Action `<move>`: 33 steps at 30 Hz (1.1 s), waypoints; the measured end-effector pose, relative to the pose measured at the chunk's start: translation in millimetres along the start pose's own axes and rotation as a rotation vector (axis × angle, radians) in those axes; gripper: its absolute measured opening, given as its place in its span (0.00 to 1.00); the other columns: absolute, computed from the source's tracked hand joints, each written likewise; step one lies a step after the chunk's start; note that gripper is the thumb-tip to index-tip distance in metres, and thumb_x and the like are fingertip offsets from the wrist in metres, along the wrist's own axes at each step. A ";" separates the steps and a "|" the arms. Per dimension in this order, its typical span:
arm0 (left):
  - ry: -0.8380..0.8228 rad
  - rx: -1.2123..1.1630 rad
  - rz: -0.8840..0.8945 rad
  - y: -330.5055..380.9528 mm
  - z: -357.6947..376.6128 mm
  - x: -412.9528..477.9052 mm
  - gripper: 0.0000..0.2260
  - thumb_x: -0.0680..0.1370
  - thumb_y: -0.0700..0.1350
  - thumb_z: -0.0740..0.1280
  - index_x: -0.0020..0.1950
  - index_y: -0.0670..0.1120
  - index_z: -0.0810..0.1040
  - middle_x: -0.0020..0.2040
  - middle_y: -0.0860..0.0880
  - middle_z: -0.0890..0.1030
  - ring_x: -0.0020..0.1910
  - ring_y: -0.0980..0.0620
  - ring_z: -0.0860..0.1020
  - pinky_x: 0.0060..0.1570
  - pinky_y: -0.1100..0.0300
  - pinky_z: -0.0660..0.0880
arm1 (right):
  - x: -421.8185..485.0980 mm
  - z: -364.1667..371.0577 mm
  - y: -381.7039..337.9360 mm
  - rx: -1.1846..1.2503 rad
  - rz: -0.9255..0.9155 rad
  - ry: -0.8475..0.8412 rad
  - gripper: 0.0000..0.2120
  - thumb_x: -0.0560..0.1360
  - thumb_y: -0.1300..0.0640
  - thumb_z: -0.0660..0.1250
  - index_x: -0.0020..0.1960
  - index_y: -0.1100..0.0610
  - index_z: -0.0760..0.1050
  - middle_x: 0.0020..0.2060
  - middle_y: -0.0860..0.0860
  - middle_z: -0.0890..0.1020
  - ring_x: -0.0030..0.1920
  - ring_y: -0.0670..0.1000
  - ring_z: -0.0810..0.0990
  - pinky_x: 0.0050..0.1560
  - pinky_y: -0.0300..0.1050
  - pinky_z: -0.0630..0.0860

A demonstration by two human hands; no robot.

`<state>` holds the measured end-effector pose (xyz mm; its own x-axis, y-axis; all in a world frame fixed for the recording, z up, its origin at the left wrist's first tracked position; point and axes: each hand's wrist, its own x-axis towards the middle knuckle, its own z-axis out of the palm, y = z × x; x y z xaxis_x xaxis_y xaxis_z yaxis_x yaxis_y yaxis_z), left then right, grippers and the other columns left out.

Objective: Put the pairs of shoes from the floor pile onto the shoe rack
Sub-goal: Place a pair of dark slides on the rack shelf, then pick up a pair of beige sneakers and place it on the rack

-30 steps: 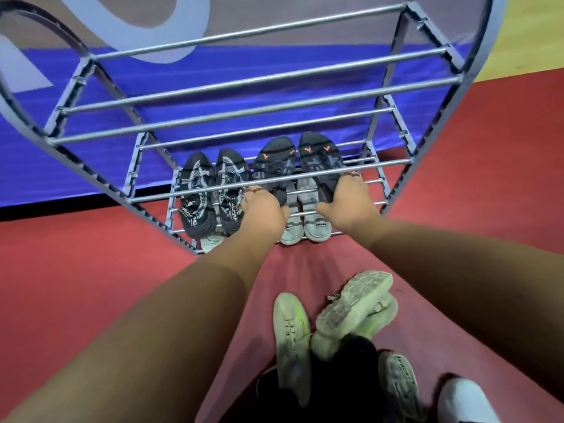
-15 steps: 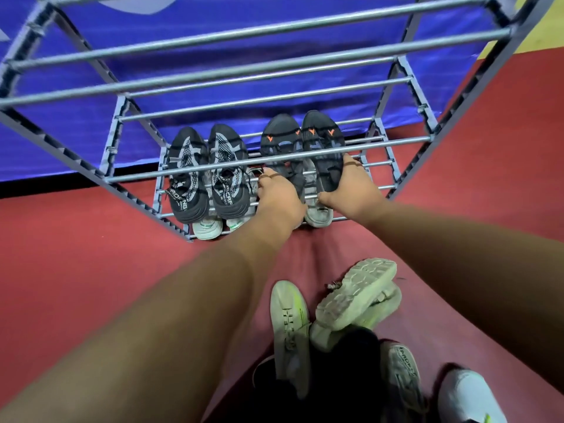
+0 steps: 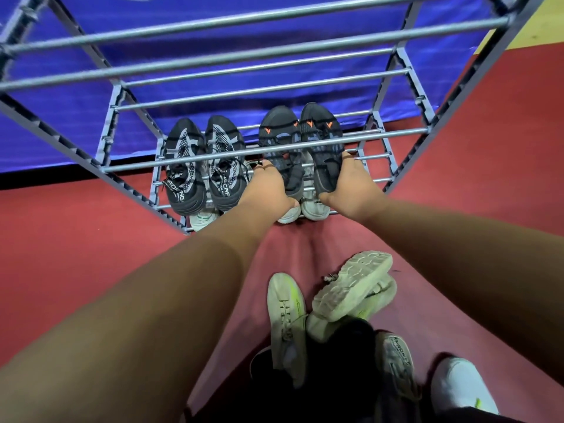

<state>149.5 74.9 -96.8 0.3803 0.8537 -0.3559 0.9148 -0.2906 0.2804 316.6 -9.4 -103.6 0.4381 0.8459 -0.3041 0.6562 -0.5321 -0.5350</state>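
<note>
Both hands reached under the grey metal-tube shoe rack (image 3: pixel 305 145) at frame centre. The left hand (image 3: pixel 268 190) and right hand (image 3: pixel 351 184) each clasped one knit black sneaker with orange marks (image 3: pixel 320 148) on a low shelf. Lower centre, pale lugged-sole shoes (image 3: pixel 351 288) lay piled on red floor (image 3: pixel 76 254).

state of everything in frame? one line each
black-and-white pair: on rack shelf, side by side, toes to the back
black-and-orange pair: on same shelf, held at both heels
left hand: gripping left shoe's heel
right hand: gripping right shoe's heel
shoe rack: upper shelves bare
white-and-lime shoes: on floor, jumbled, one sole-up
</note>
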 end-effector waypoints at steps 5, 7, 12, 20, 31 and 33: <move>-0.143 0.162 0.052 5.2 -17.7 -14.4 0.33 0.76 0.46 0.73 0.74 0.32 0.65 0.67 0.37 0.71 0.49 0.44 0.78 0.44 0.54 0.74 | -20.8 -14.9 -4.6 -0.151 -0.035 0.002 0.35 0.72 0.51 0.76 0.72 0.61 0.65 0.67 0.61 0.72 0.67 0.64 0.74 0.66 0.57 0.75; -0.189 0.252 0.108 5.8 -30.3 -26.7 0.20 0.76 0.45 0.70 0.65 0.37 0.74 0.60 0.40 0.76 0.49 0.43 0.80 0.42 0.54 0.76 | -31.4 -22.0 -10.1 -0.247 -0.015 -0.061 0.33 0.74 0.49 0.75 0.71 0.61 0.65 0.67 0.62 0.72 0.67 0.65 0.74 0.66 0.57 0.75; -0.340 0.356 0.147 10.9 -53.5 -54.5 0.12 0.77 0.53 0.70 0.50 0.44 0.79 0.49 0.45 0.79 0.49 0.41 0.79 0.49 0.53 0.77 | -64.8 -37.9 -32.0 -0.580 0.022 -0.326 0.25 0.80 0.48 0.65 0.71 0.63 0.71 0.67 0.61 0.76 0.65 0.63 0.79 0.63 0.53 0.78; -0.504 0.229 -0.002 -24.9 56.4 -109.3 0.14 0.81 0.50 0.66 0.60 0.42 0.82 0.60 0.43 0.82 0.51 0.43 0.78 0.50 0.54 0.75 | -107.4 17.5 18.6 -0.453 0.190 -0.473 0.27 0.86 0.43 0.56 0.71 0.63 0.77 0.69 0.60 0.79 0.69 0.60 0.77 0.65 0.46 0.73; -0.498 -0.059 -0.311 -60.6 185.9 -180.2 0.25 0.80 0.53 0.70 0.71 0.40 0.74 0.64 0.40 0.80 0.59 0.40 0.80 0.52 0.54 0.75 | -131.6 123.7 99.4 -0.138 0.483 -0.295 0.28 0.80 0.38 0.67 0.64 0.62 0.82 0.58 0.59 0.84 0.62 0.62 0.80 0.57 0.49 0.74; -0.444 -0.105 -0.343 -60.5 188.4 -174.2 0.22 0.80 0.49 0.69 0.70 0.40 0.74 0.65 0.40 0.80 0.62 0.39 0.80 0.58 0.51 0.76 | -128.8 130.5 101.9 -0.071 0.548 -0.244 0.25 0.77 0.41 0.72 0.62 0.61 0.81 0.46 0.54 0.82 0.52 0.59 0.81 0.50 0.46 0.72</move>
<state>53.5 -137.6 -219.8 0.1052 0.6213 -0.7765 0.9862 0.0351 0.1617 246.8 -168.0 -221.9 0.5759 0.4267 -0.6973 0.4173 -0.8869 -0.1981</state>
